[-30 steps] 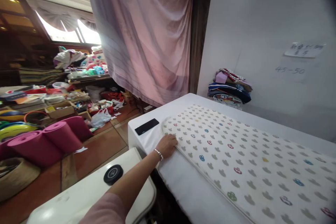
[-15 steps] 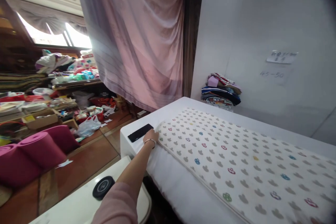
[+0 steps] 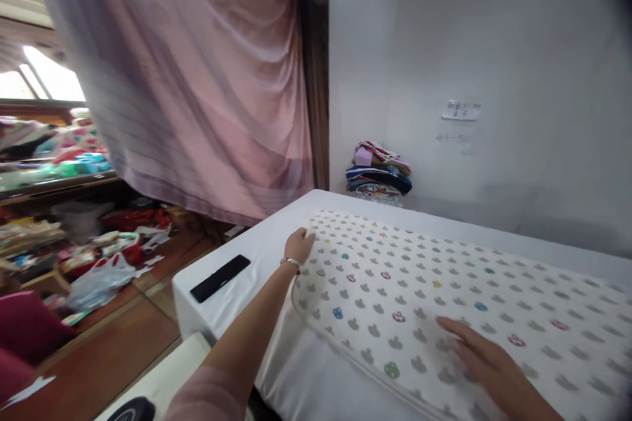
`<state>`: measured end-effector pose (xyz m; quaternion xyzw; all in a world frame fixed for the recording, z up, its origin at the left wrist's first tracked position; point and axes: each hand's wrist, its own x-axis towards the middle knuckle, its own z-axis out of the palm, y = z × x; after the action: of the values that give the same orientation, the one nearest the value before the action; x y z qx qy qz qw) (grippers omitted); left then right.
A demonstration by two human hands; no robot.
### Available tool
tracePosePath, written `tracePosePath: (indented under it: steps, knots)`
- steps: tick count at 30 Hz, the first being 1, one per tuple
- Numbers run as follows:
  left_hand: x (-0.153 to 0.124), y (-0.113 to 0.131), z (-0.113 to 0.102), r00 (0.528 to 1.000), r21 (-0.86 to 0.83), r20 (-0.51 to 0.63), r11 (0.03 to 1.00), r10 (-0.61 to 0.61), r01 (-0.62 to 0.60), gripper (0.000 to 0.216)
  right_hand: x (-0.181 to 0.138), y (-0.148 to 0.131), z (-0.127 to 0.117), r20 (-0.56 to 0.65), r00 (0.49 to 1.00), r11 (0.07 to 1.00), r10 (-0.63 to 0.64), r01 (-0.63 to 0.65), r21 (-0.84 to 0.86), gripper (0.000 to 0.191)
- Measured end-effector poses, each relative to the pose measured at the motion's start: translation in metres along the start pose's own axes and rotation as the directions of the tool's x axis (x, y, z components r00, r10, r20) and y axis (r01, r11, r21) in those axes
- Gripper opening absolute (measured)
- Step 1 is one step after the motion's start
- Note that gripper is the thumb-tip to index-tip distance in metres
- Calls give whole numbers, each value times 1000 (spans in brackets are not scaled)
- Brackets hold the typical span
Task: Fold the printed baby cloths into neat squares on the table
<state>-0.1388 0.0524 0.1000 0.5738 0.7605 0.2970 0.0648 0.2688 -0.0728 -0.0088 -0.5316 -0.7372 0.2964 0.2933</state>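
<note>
A white mat printed with grey mouse-head shapes and coloured marks lies spread on a white-covered table. At its left short edge is my left hand, wearing a bracelet; its fingers look closed on the mat's border, with the fingertips partly lost against the pale cloth. My right hand is over the mat's near part, slightly blurred, with fingers stretched out and holding nothing. Whether it touches the mat I cannot tell. Left of my left hand, a black phone lies flat on the white cover.
Folded clothes are stacked behind the table against the white wall. A pink curtain hangs at the back left. Plastic bags and clutter cover the floor at left. A round black object sits on a pale surface at lower left.
My left hand has moved from the mat's near left corner farther back along its short edge. My right hand has come into view over the mat. The view has turned to the right.
</note>
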Motion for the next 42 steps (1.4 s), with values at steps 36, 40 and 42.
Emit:
tracePosePath:
  steps: [36,40,42]
  knots:
    - [-182,120,112,358,-358,37,347,933,-867,26,-121,67,-274,-401,396,432,826,11,902,14]
    - [-210,136,129,203,-411,86,220,975,-884,28,-189,100,-257,-336,168,361,927,-142,922,13]
    - [-221,149,131,160,-414,94,185,983,-891,29,-203,109,-246,-328,121,346,937,-174,922,13]
